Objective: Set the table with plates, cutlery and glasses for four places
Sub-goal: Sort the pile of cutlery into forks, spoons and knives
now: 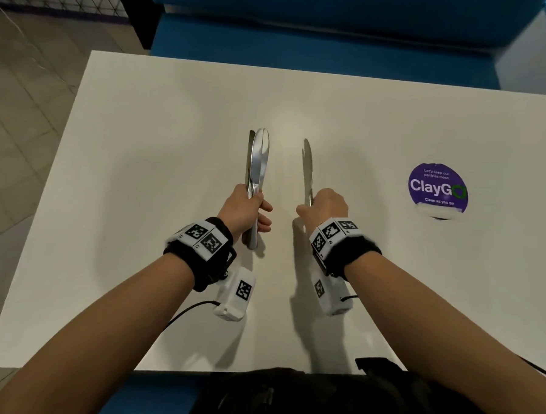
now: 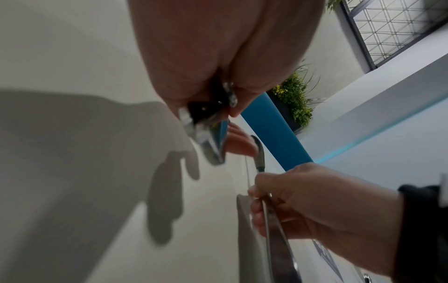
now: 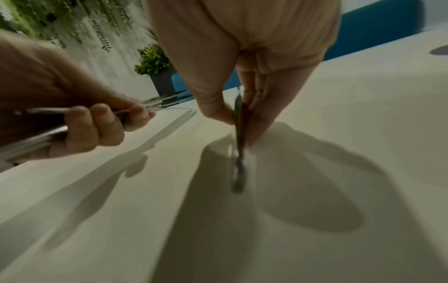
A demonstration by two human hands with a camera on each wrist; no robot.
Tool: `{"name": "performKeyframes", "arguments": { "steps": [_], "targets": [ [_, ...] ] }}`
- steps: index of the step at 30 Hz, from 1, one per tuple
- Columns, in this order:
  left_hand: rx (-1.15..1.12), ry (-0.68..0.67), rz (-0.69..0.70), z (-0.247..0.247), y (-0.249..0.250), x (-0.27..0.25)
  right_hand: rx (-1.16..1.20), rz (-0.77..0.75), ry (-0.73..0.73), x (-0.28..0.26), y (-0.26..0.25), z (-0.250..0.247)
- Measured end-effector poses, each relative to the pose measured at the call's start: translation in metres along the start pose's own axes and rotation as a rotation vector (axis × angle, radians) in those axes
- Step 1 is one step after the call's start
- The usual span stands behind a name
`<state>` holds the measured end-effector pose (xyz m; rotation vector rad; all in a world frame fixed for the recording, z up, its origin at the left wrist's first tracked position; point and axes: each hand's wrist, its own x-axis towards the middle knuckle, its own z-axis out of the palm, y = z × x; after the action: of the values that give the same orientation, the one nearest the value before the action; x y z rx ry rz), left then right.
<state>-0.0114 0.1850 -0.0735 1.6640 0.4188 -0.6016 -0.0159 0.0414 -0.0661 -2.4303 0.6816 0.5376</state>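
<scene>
The tabletop (image 1: 141, 168) is smooth, matt white laminate with a faint sheen. The bundled knives (image 1: 257, 161) and the single knife (image 1: 307, 173) are polished, mirror-bright metal. The round sticker (image 1: 437, 190) looks like glossy printed paper. The wrist straps (image 1: 205, 263) are black fuzzy cloth carrying matt white plastic housings (image 1: 233, 296).

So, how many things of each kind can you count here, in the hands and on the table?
Single piece of cutlery, in the right hand: 1
Cutlery bundle, in the left hand: at least 2 pieces, exact number unclear
Purple sticker on the table: 1
Plates: 0
Glasses: 0
Total: at least 4 things
</scene>
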Motion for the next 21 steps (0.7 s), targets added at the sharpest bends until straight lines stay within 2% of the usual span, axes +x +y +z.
{"name": "performKeyframes", "arguments": {
  "steps": [3, 7, 8, 10, 13, 15, 21],
  "targets": [
    [-0.062, -0.012, -0.018, 0.007, 0.0, -0.001, 0.181, -0.033, -0.006, 0.001, 0.004, 0.001],
    [-0.091, -0.047, 0.016, 0.024, 0.006, 0.0, 0.709, 0.005, -0.059, -0.002, -0.001, -0.014],
    [-0.093, -0.055, 0.032, 0.03, 0.009, 0.0, 0.731, -0.016, -0.064, -0.002, -0.001, -0.018],
    [-0.105, -0.058, 0.072, 0.046, 0.018, -0.001, 0.627, -0.077, -0.046, 0.001, 0.001, -0.026],
    [0.051, -0.005, 0.139, 0.078, 0.03, 0.0, 0.455, -0.121, -0.038, 0.006, 0.012, -0.038],
    [0.084, 0.017, 0.162, 0.103, 0.036, -0.002, 0.478, -0.123, -0.045, 0.014, 0.026, -0.048],
    [-0.011, -0.069, 0.175, 0.199, 0.056, -0.004, 0.574, -0.136, -0.093, 0.04, 0.101, -0.1]
  ]
}}
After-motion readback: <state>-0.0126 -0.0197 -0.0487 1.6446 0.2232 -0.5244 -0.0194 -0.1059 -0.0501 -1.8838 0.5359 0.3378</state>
